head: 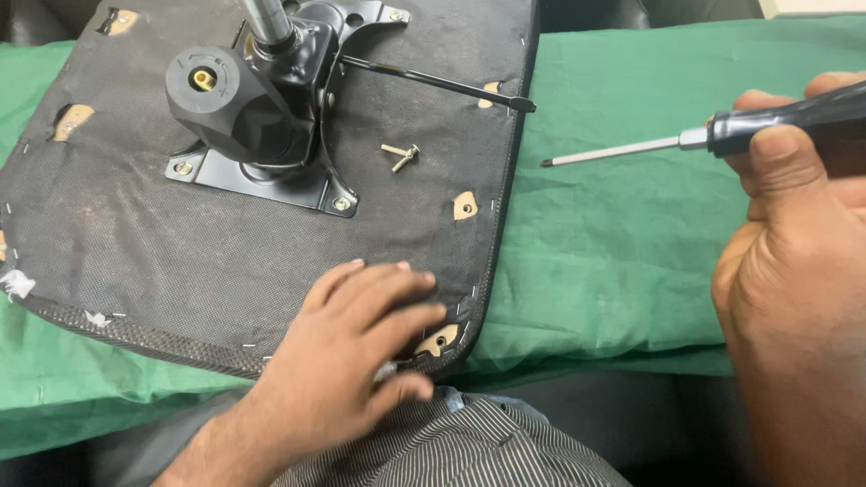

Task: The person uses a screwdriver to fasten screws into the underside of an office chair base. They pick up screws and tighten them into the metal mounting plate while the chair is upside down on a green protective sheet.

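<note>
An upturned office-chair seat [135, 243], covered in black fabric, lies on a green cloth. A black metal tilt mechanism [262, 117] with a round knob and a steel post is bolted to its middle. Two loose screws [400, 155] lie on the fabric beside the mechanism. My left hand [347, 361] rests flat on the seat's near right corner, fingers spread, next to a mounting hole [438, 341]. My right hand [794, 225] is off the seat to the right and grips a black-handled screwdriver [631, 150], its shaft pointing left over the cloth.
A thin black lever [433, 84] juts from the mechanism toward the seat's right edge. More mounting holes [465, 206] show along the seat's edges. The green cloth [613, 252] covers the table. Striped trousers [451, 451] are at the bottom.
</note>
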